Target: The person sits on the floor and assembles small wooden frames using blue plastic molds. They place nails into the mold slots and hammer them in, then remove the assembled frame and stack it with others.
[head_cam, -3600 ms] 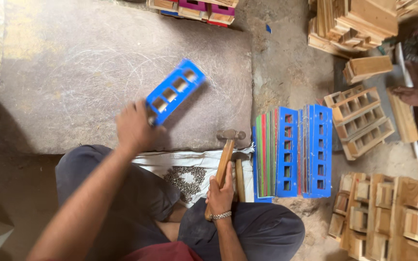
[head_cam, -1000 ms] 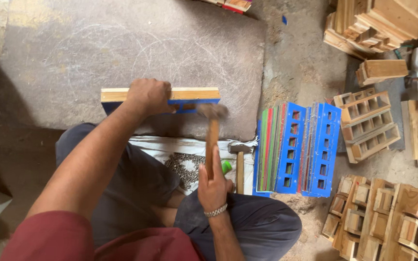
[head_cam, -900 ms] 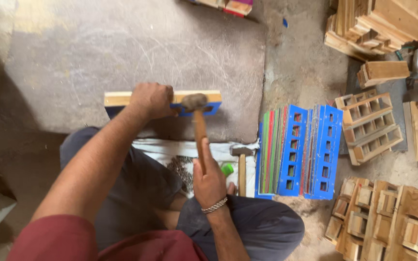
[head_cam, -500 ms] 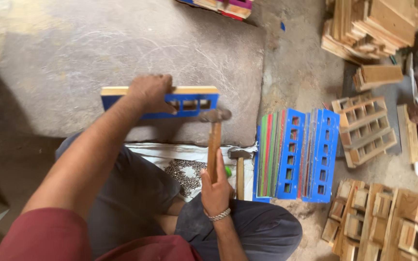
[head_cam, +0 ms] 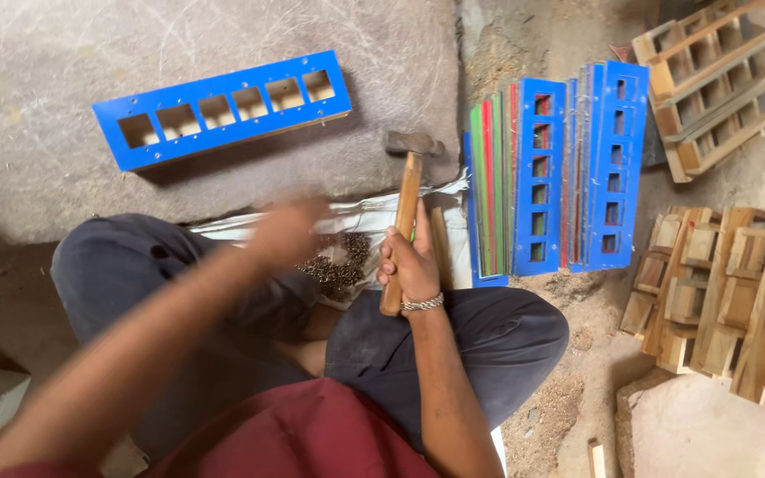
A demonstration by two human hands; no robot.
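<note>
We see our right hand point(head_cam: 412, 265) closed in a full fist around the lower part of a hammer point(head_cam: 405, 217), fingers wrapped right round its wooden handle. The hammer stands nearly upright in the view, its dark metal head at the near edge of the grey stone slab point(head_cam: 223, 53) that serves as our worktop. A metal bracelet sits on that wrist.

Our left hand point(head_cam: 287, 232) is blurred. It hangs over the white sack point(head_cam: 360, 212) spread across our lap, just beside the pile of small dark nails point(head_cam: 334, 265) lying on it. We cannot tell how far its fingers are spread or whether it has hold of anything.

The blue frame point(head_cam: 223, 108), a long narrow piece with a row of square openings and a pale wooden edge, lies flat on the slab, well apart from both hands and slightly tilted.

To the right of the hammer, a stack of panels point(head_cam: 560, 168) stands on edge: blue ones with square cut-outs, and green and red ones at the left of the row. Beyond them, bare wooden frames point(head_cam: 719, 80) rest on the floor, and more wooden frames point(head_cam: 737, 292) are piled nearer to us.
</note>
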